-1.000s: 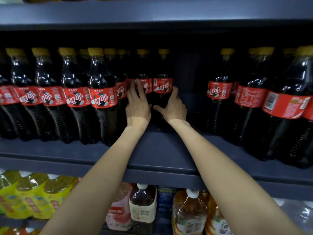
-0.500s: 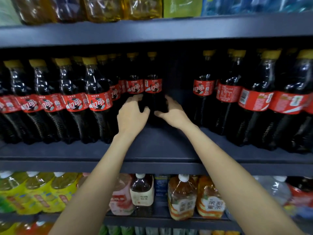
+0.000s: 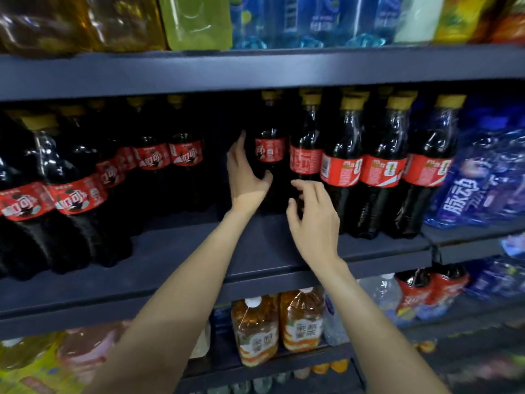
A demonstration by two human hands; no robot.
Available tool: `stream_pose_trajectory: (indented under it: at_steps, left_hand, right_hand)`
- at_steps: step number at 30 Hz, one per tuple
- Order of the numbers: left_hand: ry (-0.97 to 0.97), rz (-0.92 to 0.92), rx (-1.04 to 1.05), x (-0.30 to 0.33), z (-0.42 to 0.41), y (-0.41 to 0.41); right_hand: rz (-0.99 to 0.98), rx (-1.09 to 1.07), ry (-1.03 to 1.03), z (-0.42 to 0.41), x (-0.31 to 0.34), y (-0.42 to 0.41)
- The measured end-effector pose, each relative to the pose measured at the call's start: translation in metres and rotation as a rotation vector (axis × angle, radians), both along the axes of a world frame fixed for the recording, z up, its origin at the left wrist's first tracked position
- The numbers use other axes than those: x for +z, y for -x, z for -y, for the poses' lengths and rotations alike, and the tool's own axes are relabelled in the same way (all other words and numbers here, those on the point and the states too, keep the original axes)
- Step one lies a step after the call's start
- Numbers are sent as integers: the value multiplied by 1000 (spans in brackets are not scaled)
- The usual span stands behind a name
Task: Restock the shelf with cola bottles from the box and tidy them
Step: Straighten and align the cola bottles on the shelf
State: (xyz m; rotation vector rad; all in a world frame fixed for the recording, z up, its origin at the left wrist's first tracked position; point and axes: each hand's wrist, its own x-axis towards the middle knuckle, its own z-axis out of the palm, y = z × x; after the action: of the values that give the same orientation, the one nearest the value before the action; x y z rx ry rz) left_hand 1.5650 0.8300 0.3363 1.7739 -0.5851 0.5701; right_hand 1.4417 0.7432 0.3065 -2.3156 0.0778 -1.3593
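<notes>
both hands (image 3: 279,199) at a rear cola bottle (image 3: 269,163)

left hand (image 3: 246,177) wraps a rear cola bottle (image 3: 270,155) on shelf (image 3: 255,251); right hand (image 3: 314,220) hovers just right, fingers loose, near front row (image 3: 380,169).

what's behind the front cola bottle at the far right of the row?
Behind the rightmost front cola bottle only more yellow caps show, so at least one more bottle stands there. Their bodies and how deep the row runs are covered.
</notes>
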Motion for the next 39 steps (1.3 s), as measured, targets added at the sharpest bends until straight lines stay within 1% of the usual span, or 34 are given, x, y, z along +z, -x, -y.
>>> stream_pose_trajectory:
  at_steps: [1, 2, 4, 5, 8, 10, 12, 15, 21, 24, 26, 30, 34, 37, 39]
  left_hand:
    - [7, -25, -26, 0, 0, -7]
    - [0, -62, -93, 1, 0, -11]
    - [-59, -135, -239, -2, 1, -15]
    - [-85, -148, -253, -5, 2, -17]
    - [-76, -130, -212, -10, 1, -14]
    - [-37, -128, -189, -13, -3, -6]
    - [-11, -123, -146, -17, -8, 2]
    - [-8, -89, -155, -19, -13, 11]
    - [-175, -145, -178, -12, -19, 23]
    - [-194, -203, -236, -6, -22, 34]
    - [-195, -216, -232, -2, -25, 42]
    - [-194, -154, -125, -1, -39, 59]
    - [-149, -117, -6, -10, -76, 77]
    - [-155, -43, 203, -8, -108, 81]
    - [-148, -38, 309, -5, -124, 77]
  right_hand:
    - [0, -35, 11, -1, 2, -3]
    - [-5, -69, 18, -3, 3, -5]
    - [-1, -123, 34, -5, 4, -4]
    - [18, -144, 44, -4, 3, -2]
    - [112, -238, 43, 3, -5, 11]
    - [139, -333, -47, 14, -8, 19]
    - [110, -382, -171, 21, -8, 22]
    - [70, -356, -284, 18, -3, 21]
    - [61, -394, -455, 9, 9, 13]
    - [61, -415, -475, 8, 11, 15]
    - [45, -400, -460, 7, 12, 19]
    - [-49, -310, -449, 4, 19, 25]
    - [-57, -235, -417, -9, 25, 32]
    - [-116, -115, -423, -33, 30, 30]
    - [-165, -38, -462, -50, 33, 21]
